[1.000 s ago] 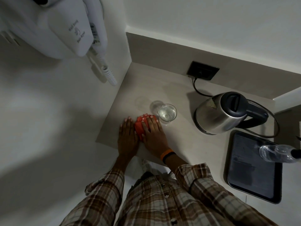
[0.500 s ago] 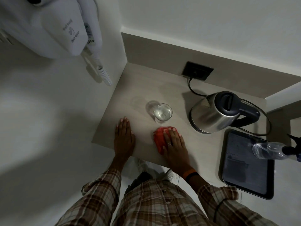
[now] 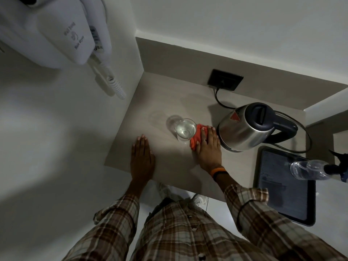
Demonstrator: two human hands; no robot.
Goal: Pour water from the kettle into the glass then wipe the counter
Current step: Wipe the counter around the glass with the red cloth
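A clear glass [image 3: 185, 129] with water in it stands on the beige counter [image 3: 169, 102]. To its right sits a steel kettle [image 3: 243, 129] with a black lid and handle. My right hand [image 3: 208, 149] presses flat on an orange cloth [image 3: 196, 137] in the gap between glass and kettle. My left hand [image 3: 142, 157] lies flat on the counter near its front left edge, fingers together, holding nothing.
A black tray [image 3: 278, 193] lies at the right, with a clear spray bottle [image 3: 312, 169] over it. The kettle's cord runs to a black wall socket [image 3: 225, 82]. A white wall-mounted hair dryer [image 3: 62, 32] hangs at the upper left.
My right hand has slid the orange cloth from beside my left hand to the right and then away from me, into the gap between glass and kettle. My left hand stayed flat.
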